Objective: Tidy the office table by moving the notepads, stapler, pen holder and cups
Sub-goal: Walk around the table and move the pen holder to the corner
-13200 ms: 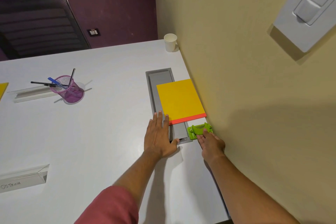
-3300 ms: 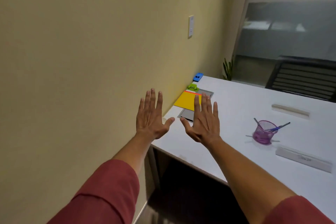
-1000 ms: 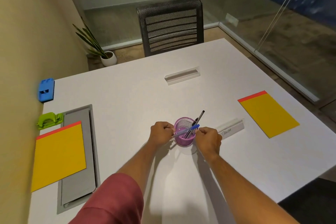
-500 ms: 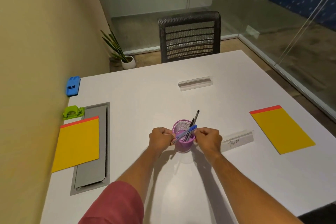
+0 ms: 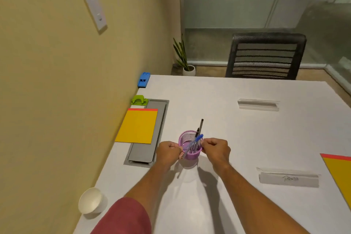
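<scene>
A purple mesh pen holder [image 5: 190, 155] with several pens in it is held between both hands, just right of the grey cable tray. My left hand [image 5: 168, 153] grips its left side and my right hand [image 5: 216, 149] grips its right side. A yellow notepad with a red top edge [image 5: 137, 127] lies by the wall, partly on the tray. A second yellow notepad [image 5: 340, 173] lies at the right edge of view. A green stapler [image 5: 139, 100] and a blue one [image 5: 143, 80] sit against the wall. A white paper cup [image 5: 90, 201] stands at the near left corner.
The white table [image 5: 237, 135] meets a yellow wall on the left. A grey cable tray [image 5: 150, 150] is set into it. Two clear name-plate holders [image 5: 258, 105] [image 5: 288, 178] lie on the table. A black mesh chair [image 5: 265, 57] and a potted plant [image 5: 185, 62] stand beyond the far edge.
Both hands have carried the pen holder leftward, close to the cable tray and the notepad. The view has turned left, bringing the paper cup into sight.
</scene>
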A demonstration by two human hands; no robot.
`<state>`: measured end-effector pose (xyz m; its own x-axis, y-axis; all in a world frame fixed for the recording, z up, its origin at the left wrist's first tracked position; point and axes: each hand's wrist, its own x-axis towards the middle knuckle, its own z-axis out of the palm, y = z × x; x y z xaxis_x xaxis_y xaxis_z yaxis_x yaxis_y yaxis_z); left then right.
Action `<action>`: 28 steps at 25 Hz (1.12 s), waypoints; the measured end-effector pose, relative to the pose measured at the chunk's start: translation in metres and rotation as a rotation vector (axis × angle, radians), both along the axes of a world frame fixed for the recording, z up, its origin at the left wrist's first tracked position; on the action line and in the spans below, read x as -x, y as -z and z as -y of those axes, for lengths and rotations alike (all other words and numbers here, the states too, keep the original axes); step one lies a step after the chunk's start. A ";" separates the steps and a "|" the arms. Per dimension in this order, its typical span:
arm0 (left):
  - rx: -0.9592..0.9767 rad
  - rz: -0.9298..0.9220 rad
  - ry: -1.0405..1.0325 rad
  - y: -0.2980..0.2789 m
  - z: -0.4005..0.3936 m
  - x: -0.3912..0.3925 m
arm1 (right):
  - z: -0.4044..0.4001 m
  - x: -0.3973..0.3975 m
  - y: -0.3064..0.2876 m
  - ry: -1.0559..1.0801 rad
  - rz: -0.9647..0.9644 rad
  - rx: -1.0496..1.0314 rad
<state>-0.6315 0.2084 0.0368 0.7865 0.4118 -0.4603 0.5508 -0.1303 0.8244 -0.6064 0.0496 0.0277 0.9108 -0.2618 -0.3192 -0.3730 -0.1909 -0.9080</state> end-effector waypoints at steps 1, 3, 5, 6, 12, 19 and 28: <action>-0.026 -0.005 -0.051 0.000 -0.010 0.008 | -0.013 0.001 0.001 -0.044 0.004 -0.008; -0.052 -0.011 -0.155 0.001 -0.031 0.023 | -0.039 0.003 0.002 -0.128 0.000 -0.018; -0.047 -0.006 -0.231 0.004 -0.051 0.036 | -0.065 0.007 0.004 -0.199 -0.018 -0.035; -0.053 -0.008 -0.263 0.004 -0.061 0.042 | -0.078 0.008 0.005 -0.230 -0.031 -0.046; -0.020 -0.047 -0.419 0.012 -0.118 0.072 | -0.147 0.014 0.012 -0.409 -0.052 -0.025; 0.024 -0.060 -0.585 0.018 -0.174 0.097 | -0.223 0.014 0.018 -0.588 -0.012 0.056; 0.056 -0.199 -0.617 0.024 -0.220 0.103 | -0.279 0.014 0.034 -0.714 -0.001 0.131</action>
